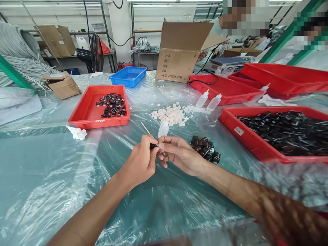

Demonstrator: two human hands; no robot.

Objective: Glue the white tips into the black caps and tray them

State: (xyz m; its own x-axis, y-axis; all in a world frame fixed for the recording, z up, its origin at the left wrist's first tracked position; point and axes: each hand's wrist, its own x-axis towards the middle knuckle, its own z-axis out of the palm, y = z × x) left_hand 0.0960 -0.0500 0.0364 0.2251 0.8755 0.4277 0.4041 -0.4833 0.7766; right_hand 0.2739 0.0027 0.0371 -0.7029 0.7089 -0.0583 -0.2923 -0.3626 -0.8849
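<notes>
Near the middle of the table, my left hand (143, 157) pinches a small black part (153, 146) between thumb and fingers. My right hand (179, 152) meets it from the other side, thumb and forefinger closed on the part's right end. A thin wooden stick (145, 127) slants out above my left hand; its lower length passes behind the fingers, and I cannot tell which of them grip it. Just beyond the fingertips is a small white squeeze bottle (163, 129). A pile of black parts (205, 149) lies beside my right wrist.
Small white pieces (173, 115) are heaped ahead, near two squeeze bottles (202, 98). A red tray (84, 112) of black parts stands left, a fuller red tray (252, 145) right. Behind are a blue tray (128, 77) and a carton (174, 65). A person (217, 25) is beyond.
</notes>
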